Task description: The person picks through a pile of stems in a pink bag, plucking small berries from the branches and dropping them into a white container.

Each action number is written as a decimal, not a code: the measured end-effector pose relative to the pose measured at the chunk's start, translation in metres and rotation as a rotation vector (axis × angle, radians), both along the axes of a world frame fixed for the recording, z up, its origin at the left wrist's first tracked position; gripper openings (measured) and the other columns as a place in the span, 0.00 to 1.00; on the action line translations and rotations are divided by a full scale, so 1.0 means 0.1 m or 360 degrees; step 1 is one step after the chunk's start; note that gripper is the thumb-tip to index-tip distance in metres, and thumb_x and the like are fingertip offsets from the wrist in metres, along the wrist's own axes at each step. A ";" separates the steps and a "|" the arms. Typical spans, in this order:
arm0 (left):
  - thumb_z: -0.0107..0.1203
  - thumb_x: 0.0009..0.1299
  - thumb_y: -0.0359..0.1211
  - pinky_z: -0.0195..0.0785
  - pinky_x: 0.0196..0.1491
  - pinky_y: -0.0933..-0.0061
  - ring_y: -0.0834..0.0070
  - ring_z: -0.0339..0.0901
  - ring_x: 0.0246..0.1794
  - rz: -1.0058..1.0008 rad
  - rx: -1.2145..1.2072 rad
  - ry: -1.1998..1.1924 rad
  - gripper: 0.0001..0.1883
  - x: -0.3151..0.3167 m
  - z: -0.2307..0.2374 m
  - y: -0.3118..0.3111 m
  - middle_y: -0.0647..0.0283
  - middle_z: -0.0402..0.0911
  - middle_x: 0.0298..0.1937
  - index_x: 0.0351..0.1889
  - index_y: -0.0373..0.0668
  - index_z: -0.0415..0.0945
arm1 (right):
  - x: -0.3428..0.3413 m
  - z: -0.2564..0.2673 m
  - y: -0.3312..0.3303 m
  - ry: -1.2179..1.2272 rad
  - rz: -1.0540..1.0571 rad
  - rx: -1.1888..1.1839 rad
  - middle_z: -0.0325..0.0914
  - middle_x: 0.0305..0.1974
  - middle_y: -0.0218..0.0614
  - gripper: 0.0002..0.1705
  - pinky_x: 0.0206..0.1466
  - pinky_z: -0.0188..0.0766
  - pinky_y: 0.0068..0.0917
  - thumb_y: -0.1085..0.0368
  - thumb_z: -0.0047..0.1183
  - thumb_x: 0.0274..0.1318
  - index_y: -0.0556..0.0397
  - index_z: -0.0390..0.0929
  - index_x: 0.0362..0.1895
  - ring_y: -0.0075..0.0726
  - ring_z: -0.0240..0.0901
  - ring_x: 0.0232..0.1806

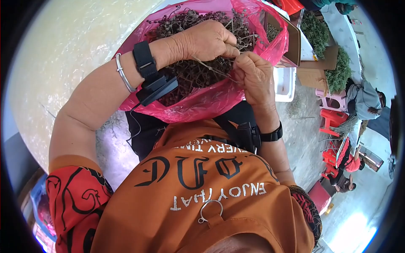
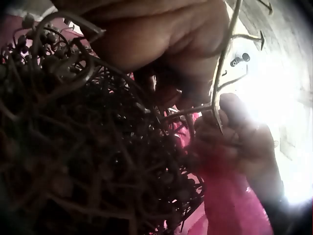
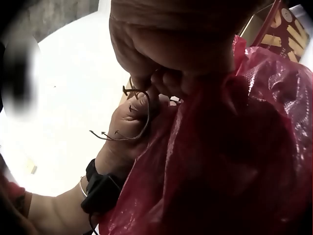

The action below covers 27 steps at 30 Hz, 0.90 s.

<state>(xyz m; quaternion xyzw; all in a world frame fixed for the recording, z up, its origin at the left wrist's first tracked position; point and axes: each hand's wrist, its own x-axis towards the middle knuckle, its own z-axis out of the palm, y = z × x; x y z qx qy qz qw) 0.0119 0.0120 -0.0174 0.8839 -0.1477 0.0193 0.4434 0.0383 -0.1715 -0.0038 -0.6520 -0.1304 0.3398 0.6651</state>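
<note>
My left hand [image 1: 209,40] reaches over a pink plastic bag [image 1: 202,105] full of dry, tangled plant stalks [image 1: 185,78] with small round heads. Its thumb and fingers are curled and pinch a thin branched stem [image 2: 226,56]. Just to the right, at the bag's side, my right hand [image 1: 257,78] has its fingers curled too, close against the left fingertips, pinching the same stem. In the right wrist view the bare, curved stem [image 3: 146,120] with short side stubs hangs between the two hands. The bag hides part of the right fingers there.
Right of the bag stands a cardboard box [image 1: 294,42] with small round pale seeds [image 1: 272,33], above a white tray [image 1: 286,84]. Green plant bundles [image 1: 337,69], red stools [image 1: 333,120] and other people [image 1: 365,101] are farther right. A pale tabletop [image 1: 76,55] lies at left.
</note>
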 end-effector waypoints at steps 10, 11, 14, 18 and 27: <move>0.58 0.58 0.36 0.63 0.30 0.65 0.57 0.66 0.23 -0.0168 0.0123 -0.0278 0.14 0.02 -0.06 -0.08 0.56 0.69 0.18 0.19 0.37 0.69 | -0.05 0.17 -0.22 0.0062 0.0155 -0.0115 0.59 0.13 0.25 0.09 0.15 0.46 0.15 0.70 0.45 0.51 0.56 0.69 0.19 0.16 0.50 0.13; 0.58 0.58 0.36 0.63 0.29 0.66 0.57 0.66 0.22 -0.0157 0.0105 -0.0258 0.14 0.01 -0.06 -0.06 0.56 0.69 0.19 0.19 0.37 0.69 | -0.06 0.20 -0.24 -0.0028 0.0197 -0.0072 0.60 0.14 0.25 0.08 0.15 0.46 0.15 0.70 0.44 0.51 0.57 0.69 0.20 0.17 0.50 0.13; 0.57 0.60 0.36 0.62 0.27 0.69 0.62 0.66 0.19 0.0096 0.0280 -0.0481 0.14 0.07 0.00 0.12 0.59 0.71 0.18 0.18 0.38 0.69 | -0.06 0.33 -0.22 -0.0207 0.0307 0.0007 0.61 0.14 0.27 0.07 0.15 0.47 0.16 0.71 0.43 0.51 0.59 0.70 0.22 0.18 0.51 0.13; 0.55 0.62 0.38 0.61 0.24 0.75 0.73 0.66 0.15 0.0345 -0.0353 0.0121 0.15 0.12 0.05 0.02 0.64 0.72 0.17 0.18 0.39 0.71 | -0.09 0.49 -0.26 -0.0467 -0.0136 -0.0027 0.63 0.15 0.29 0.07 0.16 0.49 0.16 0.72 0.41 0.51 0.60 0.71 0.25 0.19 0.54 0.13; 0.54 0.64 0.36 0.60 0.24 0.81 0.84 0.65 0.16 0.0472 -0.0788 0.0608 0.15 0.07 0.14 -0.08 0.69 0.71 0.16 0.18 0.38 0.73 | 0.16 0.08 -0.11 0.0048 -0.0078 0.0016 0.67 0.17 0.28 0.09 0.19 0.52 0.16 0.65 0.50 0.54 0.58 0.75 0.27 0.18 0.57 0.17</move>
